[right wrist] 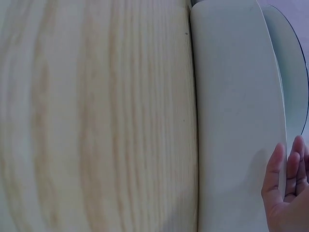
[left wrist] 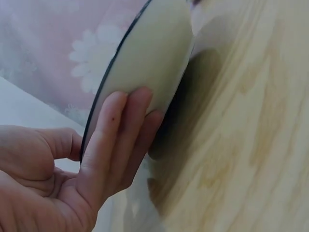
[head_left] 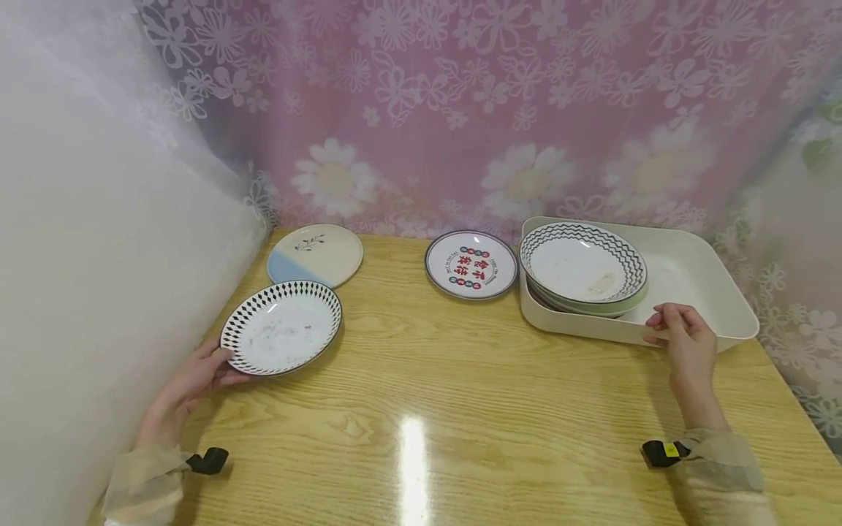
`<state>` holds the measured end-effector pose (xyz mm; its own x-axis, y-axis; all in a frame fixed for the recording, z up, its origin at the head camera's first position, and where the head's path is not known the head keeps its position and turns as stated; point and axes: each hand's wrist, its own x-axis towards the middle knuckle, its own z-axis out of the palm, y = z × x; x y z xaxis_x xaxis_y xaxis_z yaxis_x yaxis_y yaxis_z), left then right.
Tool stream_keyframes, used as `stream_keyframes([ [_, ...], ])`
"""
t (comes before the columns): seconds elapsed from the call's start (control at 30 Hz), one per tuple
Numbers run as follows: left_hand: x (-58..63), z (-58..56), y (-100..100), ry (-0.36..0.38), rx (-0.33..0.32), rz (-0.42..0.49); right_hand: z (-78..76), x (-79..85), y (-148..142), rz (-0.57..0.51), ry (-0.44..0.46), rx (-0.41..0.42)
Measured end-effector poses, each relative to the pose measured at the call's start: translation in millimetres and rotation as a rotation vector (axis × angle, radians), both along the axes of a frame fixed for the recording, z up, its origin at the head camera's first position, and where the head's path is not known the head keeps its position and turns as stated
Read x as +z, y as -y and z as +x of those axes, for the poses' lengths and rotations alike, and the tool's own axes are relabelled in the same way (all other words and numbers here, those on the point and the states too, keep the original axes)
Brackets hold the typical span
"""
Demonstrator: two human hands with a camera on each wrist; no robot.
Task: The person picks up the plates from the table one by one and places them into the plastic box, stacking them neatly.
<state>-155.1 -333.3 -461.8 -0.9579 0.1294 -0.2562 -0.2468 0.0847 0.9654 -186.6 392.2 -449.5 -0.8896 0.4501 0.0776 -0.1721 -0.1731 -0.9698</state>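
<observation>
My left hand (head_left: 204, 372) grips the near left rim of a white plate (head_left: 286, 329) with a black diamond border. In the left wrist view, its thumb is at the rim and its fingers (left wrist: 130, 116) spread under the pale underside, with the plate tilted above the table. My right hand (head_left: 691, 343) holds the front rim of a cream plastic bin (head_left: 585, 332), thumb outside and fingers inside. Stacked in the bin's left part, a white plate with a zigzag border (head_left: 579, 263) lies over a green-rimmed dish (head_left: 618, 308).
A cream-and-blue round plate (head_left: 322, 252) lies at the back left, partly overlapped by the held plate in the head view. A small white plate with red lettering (head_left: 471, 264) sits just left of the bin. A floral curtain (head_left: 421, 109) hangs behind the wooden table (head_left: 460, 380).
</observation>
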Motion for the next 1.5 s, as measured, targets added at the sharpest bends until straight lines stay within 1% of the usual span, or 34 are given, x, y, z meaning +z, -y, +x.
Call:
stream_keyframes([
  [0.1,1.6,3.0,-3,-0.005,0.015,0.018,0.6,-0.2,1,-0.004,0.002,-0.004],
  [0.2,3.8,5.3,-7,-0.025,0.01,0.003,0.9,0.1,2,-0.006,0.0,-0.005],
  [0.23,4.8,5.7,-9,-0.032,0.014,0.011,0.8,0.4,3,-0.011,-0.003,-0.008],
  [0.4,13.3,4.6,-20,-0.056,0.019,0.027,2.0,4.5,4,-0.051,-0.025,-0.02],
  [0.53,23.1,1.0,-32,-0.087,0.009,0.031,5.3,13.8,10,-0.076,-0.055,-0.054],
  [0.67,33.4,-3.1,-48,-0.117,-0.01,0.076,8.8,27.1,25,-0.062,-0.11,-0.084],
  [0.77,41.0,-6.4,-63,-0.119,-0.027,0.101,11.5,36.9,41,-0.046,-0.167,-0.076],
  [0.83,45.1,-9.2,-74,-0.113,-0.045,0.098,14.1,42.6,53,-0.026,-0.202,-0.055],
  [0.93,49.1,-14.5,-91,-0.115,-0.083,0.083,18.5,49.4,71,0.011,-0.234,0.013],
  [1.07,50.4,-24.0,-117,-0.133,-0.151,0.078,23.8,54.4,93,0.105,-0.227,0.177],
  [1.17,50.9,-30.5,-137,-0.13,-0.191,0.068,25.6,54.8,107,0.181,-0.174,0.337],
  [1.27,52.9,-34.2,-156,-0.124,-0.231,0.06,26.6,52.9,120,0.245,-0.095,0.465],
  [1.33,53.8,-35.7,-168,-0.125,-0.257,0.061,27.5,51.1,129,0.303,-0.043,0.515],
  [1.5,55.9,-38.1,-196,-0.123,-0.318,0.07,29.3,46.7,145,0.429,0.044,0.59],
])
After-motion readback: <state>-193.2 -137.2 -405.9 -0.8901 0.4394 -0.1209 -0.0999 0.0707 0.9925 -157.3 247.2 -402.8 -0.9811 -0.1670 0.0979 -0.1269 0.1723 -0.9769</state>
